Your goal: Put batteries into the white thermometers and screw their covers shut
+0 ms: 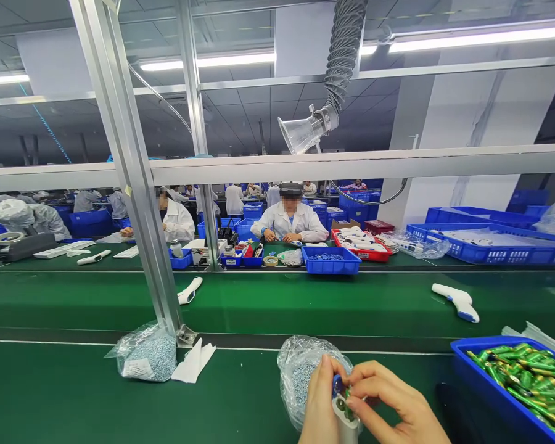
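Held upright in my left hand (320,404) is a white handheld thermometer (348,430) with its handle end facing up. A blue cover (337,386) stands at the open end of the handle, next to my left fingertips. The fingers of my right hand (393,398) pinch together at that opening, on a green battery (348,394) partly hidden by the fingertips. Behind my hands sits an open clear plastic bag (287,364) of small grey-blue parts. To the right, green and gold batteries (531,376) fill a blue bin (483,386).
Two more thermometers, one left (190,290) and one right (457,302), lie on the green conveyor belt (305,308). A metal post (143,185) rises at left beside another bag of parts (152,357) and white paper (194,364). A co-worker (290,219) sits opposite.
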### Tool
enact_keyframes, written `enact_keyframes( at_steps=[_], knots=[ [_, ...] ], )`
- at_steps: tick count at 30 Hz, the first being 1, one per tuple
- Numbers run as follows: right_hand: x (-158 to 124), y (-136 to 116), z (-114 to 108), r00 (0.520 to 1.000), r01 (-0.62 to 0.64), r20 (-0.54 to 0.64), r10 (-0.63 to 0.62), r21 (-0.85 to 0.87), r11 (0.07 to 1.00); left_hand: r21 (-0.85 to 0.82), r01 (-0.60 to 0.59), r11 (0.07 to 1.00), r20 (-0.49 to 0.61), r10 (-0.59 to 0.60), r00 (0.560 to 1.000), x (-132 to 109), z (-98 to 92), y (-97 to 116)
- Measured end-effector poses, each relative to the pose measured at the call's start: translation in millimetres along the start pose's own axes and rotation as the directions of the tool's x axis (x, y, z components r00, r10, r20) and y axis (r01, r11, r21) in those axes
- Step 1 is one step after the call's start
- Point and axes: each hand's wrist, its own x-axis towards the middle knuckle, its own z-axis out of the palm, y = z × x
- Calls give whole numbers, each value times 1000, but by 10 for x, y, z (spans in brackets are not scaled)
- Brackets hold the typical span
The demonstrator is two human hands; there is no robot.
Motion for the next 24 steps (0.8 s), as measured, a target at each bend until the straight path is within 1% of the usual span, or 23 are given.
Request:
enact_keyframes(
  at_steps=[1, 3, 4, 5, 6, 8, 9, 10, 11, 12, 13, 16, 18, 20, 21, 22, 24],
  knots=[
    [-4, 21, -11, 999, -41, 17, 41, 5, 999, 5, -7, 1000, 8, 7, 1000, 2, 2, -7],
    [-36, 96, -17, 989, -148, 2, 148, 73, 986, 6, -14, 1000, 23, 14, 1000, 0, 4, -33],
    [-65, 147, -5, 974, -223, -13, 227, 139, 965, 3, -13, 1000, 24, 13, 1000, -3, 4, -52],
    [-104, 201, 23, 945, -311, -23, 325, 231, 922, -2, -11, 1000, 24, 11, 1000, -8, 4, -74],
    [-149, 253, 68, 898, -411, -11, 440, 338, 847, -9, -12, 1000, 23, 13, 1000, -15, 3, -98],
    [-248, 327, 201, 762, -578, 83, 642, 535, 617, -34, -22, 999, 21, 23, 1000, -33, 6, -142],
    [-294, 339, 279, 699, -621, 140, 701, 604, 499, -49, -31, 998, 19, 32, 999, -42, 9, -158],
    [-331, 331, 356, 654, -637, 185, 734, 657, 402, -66, -41, 997, 17, 42, 999, -52, 14, -167],
    [-357, 307, 422, 629, -632, 214, 748, 701, 331, -84, -52, 995, 11, 53, 999, -61, 21, -169],
    [-371, 269, 474, 623, -615, 232, 747, 736, 283, -102, -61, 993, 3, 62, 998, -68, 28, -166],
    [-372, 224, 506, 627, -591, 238, 742, 765, 254, -121, -67, 990, -4, 67, 998, -75, 35, -157],
    [-329, 112, 507, 624, -554, 231, 746, 804, 214, -151, -63, 987, -11, 62, 998, -85, 50, -132],
    [-306, 98, 483, 587, -576, 260, 767, 800, 169, -130, -58, 990, -11, 57, 998, -87, 51, -132],
    [-315, 131, 483, 551, -609, 325, 769, 786, 103, -95, -57, 994, -5, 57, 998, -91, 44, -146],
    [-332, 156, 492, 552, -623, 358, 753, 777, 88, -76, -57, 995, 1, 57, 998, -95, 39, -155],
    [-354, 181, 504, 571, -635, 382, 727, 767, 96, -59, -59, 996, 8, 60, 998, -99, 32, -163],
    [-401, 223, 519, 633, -641, 405, 659, 752, 153, -26, -62, 998, 16, 63, 998, -108, 16, -173]
  ],
)
